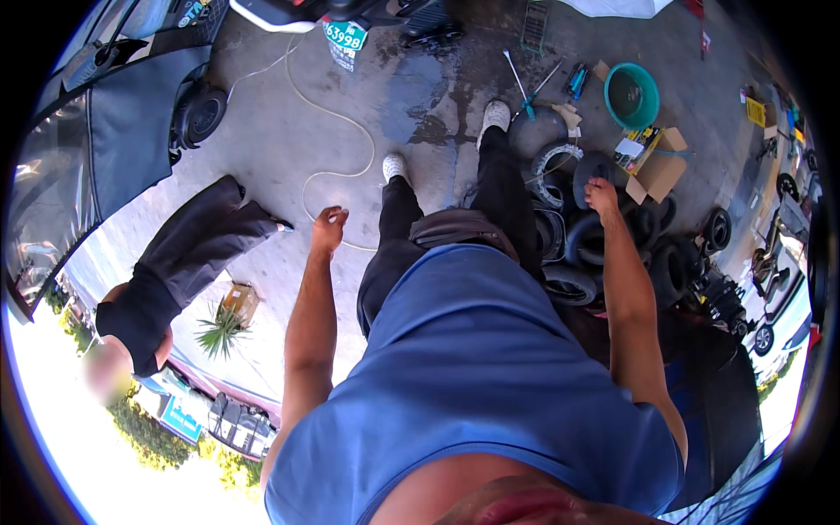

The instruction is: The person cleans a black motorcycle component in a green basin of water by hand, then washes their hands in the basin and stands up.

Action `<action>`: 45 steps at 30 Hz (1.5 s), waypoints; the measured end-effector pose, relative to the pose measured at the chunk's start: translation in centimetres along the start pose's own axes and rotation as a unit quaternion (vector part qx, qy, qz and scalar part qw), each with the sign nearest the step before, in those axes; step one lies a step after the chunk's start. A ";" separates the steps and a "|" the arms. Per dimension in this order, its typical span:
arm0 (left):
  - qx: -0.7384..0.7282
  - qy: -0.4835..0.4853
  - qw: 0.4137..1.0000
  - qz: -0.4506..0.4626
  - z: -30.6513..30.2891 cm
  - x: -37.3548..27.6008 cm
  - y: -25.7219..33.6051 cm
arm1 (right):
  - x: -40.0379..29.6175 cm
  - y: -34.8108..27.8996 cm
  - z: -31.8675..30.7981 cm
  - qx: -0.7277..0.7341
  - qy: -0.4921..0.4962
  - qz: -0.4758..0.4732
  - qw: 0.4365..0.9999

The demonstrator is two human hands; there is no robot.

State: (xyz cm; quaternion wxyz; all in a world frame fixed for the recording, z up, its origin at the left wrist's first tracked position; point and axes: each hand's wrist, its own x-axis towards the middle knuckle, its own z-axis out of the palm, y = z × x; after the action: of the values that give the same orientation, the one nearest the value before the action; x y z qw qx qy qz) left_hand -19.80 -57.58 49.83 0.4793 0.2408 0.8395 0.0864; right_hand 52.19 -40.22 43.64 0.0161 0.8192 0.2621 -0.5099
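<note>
At the left of my body, my left hand [330,230] hangs above the concrete floor with its fingers curled; whether something small is in them cannot be told. My right hand [600,195] is closed at the lower edge of a dark, round, tyre-like rubber piece [592,164]. Around and below that hand lie several black tyres [569,285]. A tyre with a pale, shiny wrapping [546,177] lies just left of the dark piece. Long metal tyre levers [516,73] and blue-handled tools [578,81] are on the floor farther ahead.
A green basin [631,96] of murky water and an open cardboard box [661,167] stand at the right. A thin hose [373,147] winds over the floor. Vehicles stand ahead and at the left. Another person [190,256] in dark clothes is at the left, near a potted plant [223,333].
</note>
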 end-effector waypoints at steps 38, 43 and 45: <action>-0.062 -0.024 0.998 -0.009 -9.7 0.5 -8.6 | -21.7 10.5 18.5 0.099 -0.040 -0.162 0.981; -0.016 -0.061 0.992 0.108 -3.6 0.6 -1.5 | -17.0 19.3 14.1 0.018 0.061 -0.234 0.970; 0.054 -0.028 0.976 0.211 -4.5 0.0 0.8 | -18.5 17.5 12.5 0.019 0.036 -0.178 0.983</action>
State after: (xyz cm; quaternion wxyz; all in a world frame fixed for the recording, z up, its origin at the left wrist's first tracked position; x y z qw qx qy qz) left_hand -23.38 -56.52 52.52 0.4596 0.4404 0.7597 0.1330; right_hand 43.37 -66.62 49.05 -0.1001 0.7773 0.3941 -0.4801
